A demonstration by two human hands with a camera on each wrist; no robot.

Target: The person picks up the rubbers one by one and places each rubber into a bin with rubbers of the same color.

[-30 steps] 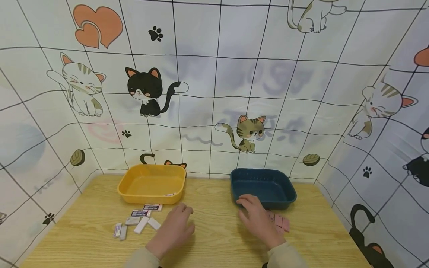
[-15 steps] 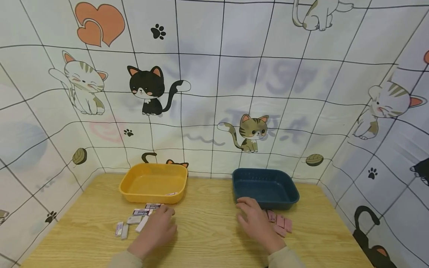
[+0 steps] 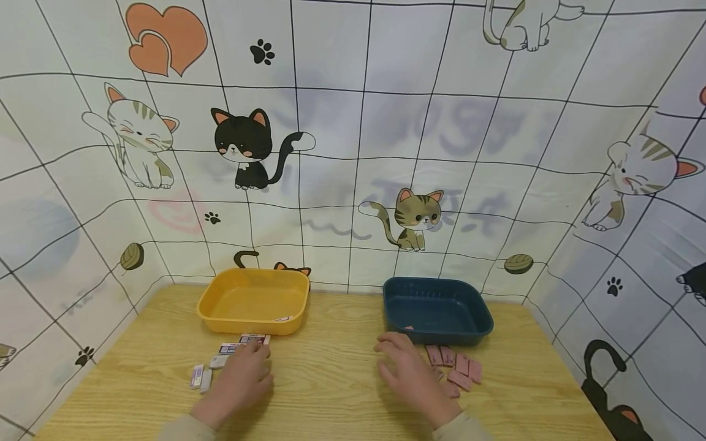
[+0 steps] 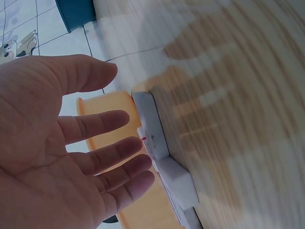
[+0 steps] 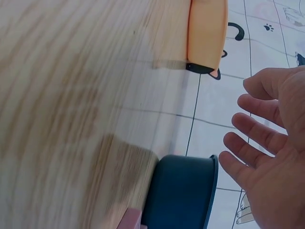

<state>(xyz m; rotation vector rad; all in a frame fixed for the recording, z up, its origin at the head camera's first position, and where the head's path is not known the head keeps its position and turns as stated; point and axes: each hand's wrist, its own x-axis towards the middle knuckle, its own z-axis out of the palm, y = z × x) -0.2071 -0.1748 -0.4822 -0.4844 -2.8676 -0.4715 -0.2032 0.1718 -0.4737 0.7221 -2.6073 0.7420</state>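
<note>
My left hand (image 3: 239, 378) hovers palm down over a group of white erasers, fingers loosely spread and nothing between them. Some erasers, such as the near left one (image 3: 197, 376), wear printed paper sleeves; others, like the bare white block (image 4: 177, 180) in the left wrist view, look plain. The hand hides part of the group. My right hand (image 3: 407, 375) is beside several pink rectangular blocks (image 3: 459, 380), its fingers slightly bent and holding nothing. In the right wrist view its palm (image 5: 281, 191) is bare, and one pink block (image 5: 129, 219) shows at the bottom edge.
Behind the white erasers stands a yellow tray (image 3: 206, 315) with one sleeved eraser (image 3: 284, 318) inside. A dark blue tray (image 3: 474, 334) stands behind the pink blocks, with a small pink piece (image 3: 409, 327) visible inside. A cat-print sheet (image 3: 331, 184) surrounds the wooden table (image 3: 331, 367).
My left hand has moved left over the white erasers. The right hand has shifted slightly left and nearer, uncovering more pink blocks and the pink piece in the blue tray.
</note>
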